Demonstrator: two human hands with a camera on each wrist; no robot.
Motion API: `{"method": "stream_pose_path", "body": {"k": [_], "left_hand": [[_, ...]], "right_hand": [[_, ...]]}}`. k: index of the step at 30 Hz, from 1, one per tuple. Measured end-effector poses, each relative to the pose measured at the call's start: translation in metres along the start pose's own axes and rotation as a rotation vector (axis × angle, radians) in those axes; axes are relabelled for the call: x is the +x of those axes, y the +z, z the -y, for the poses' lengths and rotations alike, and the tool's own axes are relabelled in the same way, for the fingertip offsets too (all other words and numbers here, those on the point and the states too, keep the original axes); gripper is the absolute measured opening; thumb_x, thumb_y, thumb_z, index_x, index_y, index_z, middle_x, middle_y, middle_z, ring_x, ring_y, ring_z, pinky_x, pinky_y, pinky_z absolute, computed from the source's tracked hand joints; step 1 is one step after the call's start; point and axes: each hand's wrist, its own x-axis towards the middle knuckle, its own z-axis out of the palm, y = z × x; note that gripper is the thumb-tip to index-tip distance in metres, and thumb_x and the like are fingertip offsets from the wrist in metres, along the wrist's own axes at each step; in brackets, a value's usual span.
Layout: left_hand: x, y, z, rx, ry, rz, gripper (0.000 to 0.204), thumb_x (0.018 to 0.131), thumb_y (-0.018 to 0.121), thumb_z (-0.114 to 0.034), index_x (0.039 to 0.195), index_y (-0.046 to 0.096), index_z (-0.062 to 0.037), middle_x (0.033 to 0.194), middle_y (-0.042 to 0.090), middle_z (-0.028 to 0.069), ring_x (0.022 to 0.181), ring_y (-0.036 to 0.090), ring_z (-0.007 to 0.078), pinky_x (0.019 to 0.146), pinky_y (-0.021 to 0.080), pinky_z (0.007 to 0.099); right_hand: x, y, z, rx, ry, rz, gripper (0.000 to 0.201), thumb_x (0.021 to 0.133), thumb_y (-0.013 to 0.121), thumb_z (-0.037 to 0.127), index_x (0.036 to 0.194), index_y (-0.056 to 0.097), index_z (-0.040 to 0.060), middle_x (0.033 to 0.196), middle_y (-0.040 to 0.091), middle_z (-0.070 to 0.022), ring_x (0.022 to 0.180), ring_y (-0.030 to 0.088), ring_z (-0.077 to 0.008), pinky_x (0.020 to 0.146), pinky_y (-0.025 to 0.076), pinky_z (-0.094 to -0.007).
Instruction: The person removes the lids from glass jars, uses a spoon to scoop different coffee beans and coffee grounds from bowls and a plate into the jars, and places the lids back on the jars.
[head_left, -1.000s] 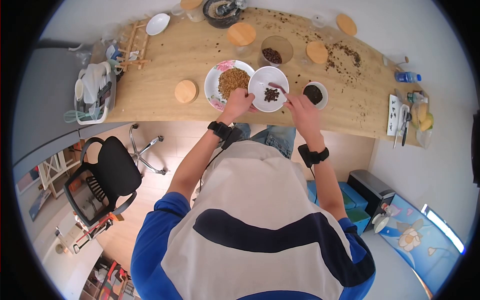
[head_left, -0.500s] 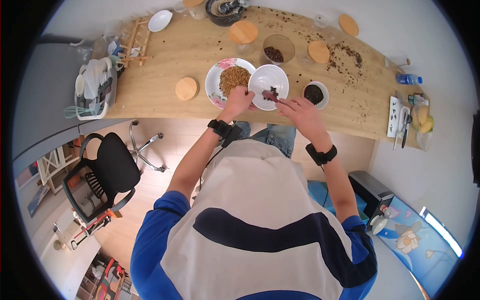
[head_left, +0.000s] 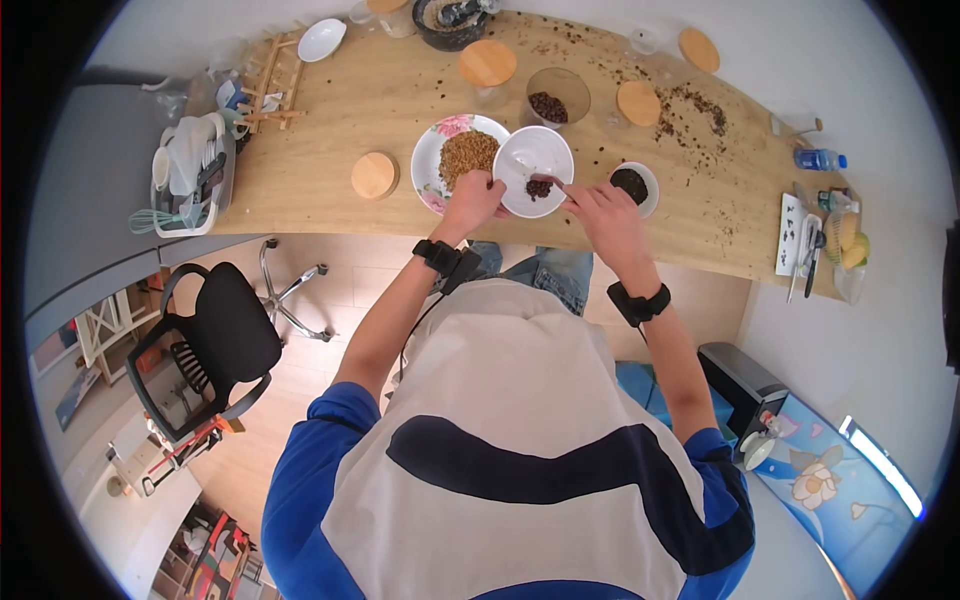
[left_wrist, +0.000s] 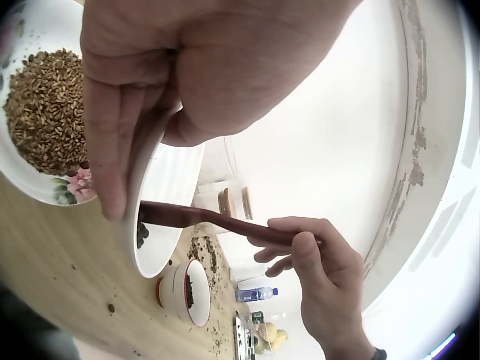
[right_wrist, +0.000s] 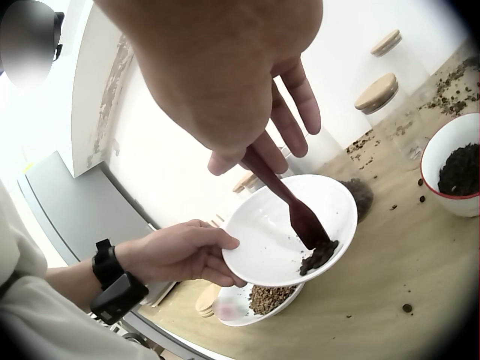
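My left hand [head_left: 472, 203] grips the rim of a white bowl [head_left: 522, 152] between thumb and fingers, tilting it over the edge of a flowered plate [head_left: 425, 162]. Dark brown beans [right_wrist: 321, 257] lie in a small heap at the bowl's low side. In my right hand [head_left: 612, 222] is the handle of a dark red-brown wooden spatula [right_wrist: 304, 219], its flat end down at the beans. On the plate rests a mound of golden-brown grain [head_left: 468, 156]. To the right of the right hand stands a small red-rimmed white bowl [right_wrist: 433, 161] of dark, crumbly leaves.
A clear container [head_left: 572, 97] with dark beans stands behind the bowl. Wood-lidded jars [head_left: 487, 65] are around it, and a wooden lid [head_left: 374, 177] is at left. Dark bits [head_left: 690, 110] litter the right back, near a water bottle [head_left: 820, 159].
The spatula's flat end has moved down into the beans, which now sit closer together near the bowl's front side. The bowl has shifted slightly left; the left hand keeps its hold.
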Motion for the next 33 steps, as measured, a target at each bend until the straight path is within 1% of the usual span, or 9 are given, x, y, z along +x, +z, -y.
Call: {"method": "stream_pose_path", "body": {"k": [3,5,11,12,14,18,20,26,33], "left_hand": [[0.0,0.002,0.003,0.03,0.022,-0.024,0.028,0.082,0.05,-0.014,0.073,0.058,0.0118,0.062,0.062,0.0213,0.058,0.066,0.0263,0.055,0.053,0.0319],[-0.001,0.003,0.004,0.027,0.021,-0.032,0.029,0.082,0.051,-0.015,0.072,0.058,0.0115,0.062,0.061,0.0213,0.058,0.066,0.0265,0.055,0.052,0.0322],[-0.011,0.007,-0.012,0.071,0.051,-0.029,0.029,0.082,0.05,-0.014,0.073,0.059,0.0115,0.061,0.061,0.0209,0.058,0.066,0.026,0.057,0.052,0.0322],[-0.013,0.009,-0.016,0.079,0.05,-0.025,0.029,0.082,0.049,-0.014,0.072,0.059,0.0113,0.06,0.061,0.0206,0.057,0.065,0.0263,0.057,0.052,0.0327],[-0.016,0.01,-0.022,0.09,0.05,-0.021,0.029,0.082,0.049,-0.014,0.072,0.06,0.0112,0.059,0.061,0.0203,0.057,0.065,0.0266,0.057,0.052,0.0331],[-0.019,0.011,-0.024,0.278,0.145,-0.036,0.03,0.082,0.049,-0.015,0.072,0.06,0.011,0.057,0.06,0.0204,0.054,0.064,0.0283,0.058,0.052,0.0352],[-0.021,0.01,-0.028,0.304,0.15,-0.044,0.03,0.082,0.049,-0.015,0.071,0.06,0.011,0.056,0.06,0.0207,0.053,0.063,0.0288,0.058,0.052,0.036],[-0.021,0.009,-0.029,0.257,0.126,-0.053,0.031,0.082,0.048,-0.015,0.069,0.059,0.0117,0.055,0.059,0.0214,0.053,0.063,0.0294,0.059,0.052,0.0364],[-0.019,0.009,-0.028,0.289,0.12,-0.052,0.031,0.082,0.048,-0.014,0.069,0.058,0.0121,0.055,0.058,0.022,0.054,0.063,0.0299,0.059,0.052,0.0366]], "right_hand": [[0.001,-0.001,0.002,0.017,0.09,-0.096,0.017,0.078,0.064,0.02,0.088,0.059,0.0078,0.067,0.058,-0.004,0.063,0.054,-0.0195,0.058,0.045,-0.0313],[-0.002,-0.001,-0.002,0.003,0.34,-0.198,0.014,0.081,0.062,0.02,0.084,0.061,0.0071,0.058,0.055,-0.006,0.054,0.054,-0.0226,0.052,0.045,-0.0346],[-0.005,-0.003,-0.002,0.009,0.723,-0.026,0.026,0.086,0.055,0.025,0.083,0.062,0.0005,0.058,0.061,-0.0097,0.054,0.061,-0.0251,0.052,0.048,-0.0331],[-0.005,0.0,-0.004,0.012,0.724,-0.027,0.026,0.086,0.055,0.025,0.083,0.062,0.0005,0.058,0.061,-0.0097,0.054,0.061,-0.0251,0.052,0.048,-0.0331],[-0.006,0.011,-0.009,0.409,0.895,-0.045,0.03,0.088,0.053,0.024,0.084,0.061,-0.0039,0.066,0.065,-0.0115,0.059,0.064,-0.0207,0.054,0.049,-0.0304],[-0.009,0.034,-0.017,0.608,0.981,-0.084,0.031,0.089,0.051,0.023,0.085,0.06,-0.0068,0.069,0.066,-0.0126,0.061,0.065,-0.0168,0.054,0.05,-0.028],[-0.009,0.041,-0.018,0.945,1.139,-0.172,0.033,0.091,0.048,0.023,0.087,0.058,-0.0082,0.072,0.066,-0.0149,0.063,0.065,-0.0173,0.056,0.051,-0.0262],[-0.008,0.053,-0.018,1.357,1.194,-0.306,0.033,0.094,0.043,0.023,0.09,0.051,-0.0091,0.08,0.063,-0.0196,0.068,0.066,-0.0231,0.059,0.054,-0.0293],[-0.014,0.062,-0.025,1.489,1.196,-0.319,0.033,0.094,0.043,0.025,0.091,0.05,-0.0076,0.084,0.062,-0.0196,0.074,0.064,-0.0238,0.066,0.054,-0.0312]]}}
